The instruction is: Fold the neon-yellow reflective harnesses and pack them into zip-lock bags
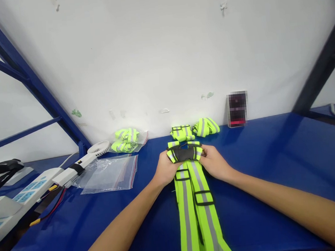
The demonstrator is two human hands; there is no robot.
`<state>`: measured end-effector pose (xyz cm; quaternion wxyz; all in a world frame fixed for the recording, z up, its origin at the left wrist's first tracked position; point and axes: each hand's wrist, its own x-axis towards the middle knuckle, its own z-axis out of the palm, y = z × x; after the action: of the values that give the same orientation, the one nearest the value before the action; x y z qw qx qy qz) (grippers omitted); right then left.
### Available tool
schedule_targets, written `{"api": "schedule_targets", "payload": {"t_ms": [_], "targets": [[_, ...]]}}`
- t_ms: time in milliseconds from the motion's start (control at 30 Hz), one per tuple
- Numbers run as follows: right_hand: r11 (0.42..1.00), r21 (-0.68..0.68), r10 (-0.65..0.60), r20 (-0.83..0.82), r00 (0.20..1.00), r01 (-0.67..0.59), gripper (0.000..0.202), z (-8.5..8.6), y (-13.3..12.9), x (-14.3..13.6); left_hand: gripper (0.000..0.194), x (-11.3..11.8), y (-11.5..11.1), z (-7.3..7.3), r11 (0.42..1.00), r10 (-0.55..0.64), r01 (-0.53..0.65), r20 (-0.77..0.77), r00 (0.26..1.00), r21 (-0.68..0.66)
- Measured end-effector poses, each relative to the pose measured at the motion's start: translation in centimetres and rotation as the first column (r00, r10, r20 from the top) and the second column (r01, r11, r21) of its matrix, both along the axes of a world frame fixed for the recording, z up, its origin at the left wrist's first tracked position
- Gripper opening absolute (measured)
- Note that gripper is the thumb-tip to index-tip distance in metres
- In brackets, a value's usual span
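Observation:
A reflective vest [186, 209] of neon yellow-green straps with grey stripes lies lengthwise toward me on the blue table. Its far end, with a dark grey patch, is gripped at both sides. My left hand [167, 169] is closed on the left edge of that end. On the right edge my right hand [213, 161] pinches the strap. Two black slider buckles sit on the straps below the hands. Just beyond the hands lie a folded bundle of the same straps [181, 132] and a second rolled bundle [206, 127]. The vest's near end runs out of view.
Clear zip bags [110, 174] lie left of the vest. Behind them is a bagged strap bundle [125, 140]. A white fan [99, 148], a power strip [30, 192] and cables are at the left. A pixelated card [237, 109] leans on the wall. Blue metal posts flank the table.

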<state>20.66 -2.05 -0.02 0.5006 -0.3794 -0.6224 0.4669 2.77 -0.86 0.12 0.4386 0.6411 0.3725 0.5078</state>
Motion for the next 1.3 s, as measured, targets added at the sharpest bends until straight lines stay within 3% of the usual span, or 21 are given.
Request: {"api": "schedule_targets", "payload": {"t_ms": [133, 233, 300, 367, 467, 600, 733, 933, 1133, 1300], "targets": [[1.000, -0.004, -0.014, -0.053, 0.999, 0.013, 0.062, 0.1, -0.4, -0.1, 0.035, 0.1, -0.2, 0.1, 0.996, -0.056, 0.058, 0.033, 0.998, -0.062], [0.996, 0.074, -0.062, 0.025, 0.998, 0.060, 0.081, 0.0, -0.6, 0.0, 0.039, 0.2, -0.3, 0.0, 0.987, -0.065, 0.077, 0.091, 0.994, -0.139], [0.981, 0.176, -0.098, 0.106, 0.990, 0.078, 0.074, -0.1, -0.7, 0.1, 0.041, 0.2, -0.2, -0.2, 0.983, -0.051, 0.071, 0.115, 0.992, -0.171], [0.962, 0.264, -0.121, 0.157, 0.980, 0.076, 0.052, -0.1, -0.7, 0.2, 0.042, 0.2, -0.1, -0.3, 0.981, -0.039, 0.061, 0.121, 0.992, -0.184], [0.969, 0.242, -0.097, 0.182, 0.979, 0.051, 0.034, 0.1, -0.8, 0.3, 0.041, 0.1, 0.0, -0.4, 0.979, -0.044, 0.066, 0.118, 0.992, -0.190], [0.989, 0.146, -0.030, 0.160, 0.987, 0.007, 0.041, 0.8, -1.0, 0.5, 0.041, 0.0, 0.1, -0.5, 0.981, -0.058, 0.073, 0.087, 0.995, -0.178], [0.994, 0.107, -0.042, 0.132, 0.990, 0.028, 0.044, 1.1, -0.9, 0.5, 0.043, 0.0, 0.1, -0.6, 0.985, -0.044, 0.058, 0.089, 0.995, -0.161], [0.999, 0.044, 0.014, -0.014, 1.000, -0.013, 0.075, 0.7, -0.6, 0.4, 0.044, 0.2, -0.3, -0.3, 0.983, -0.128, 0.149, 0.181, 0.975, -0.107], [0.997, -0.048, 0.047, -0.141, 0.989, -0.054, 0.067, 0.7, -0.2, 0.5, 0.043, 0.1, 0.0, -1.2, 0.946, -0.153, 0.217, 0.259, 0.954, -0.239], [1.000, -0.006, 0.001, -0.093, 0.996, -0.001, 0.061, 0.6, -0.4, 0.4, 0.045, -0.3, 0.6, -2.2, 0.946, -0.134, 0.192, 0.223, 0.966, -0.262]]}}
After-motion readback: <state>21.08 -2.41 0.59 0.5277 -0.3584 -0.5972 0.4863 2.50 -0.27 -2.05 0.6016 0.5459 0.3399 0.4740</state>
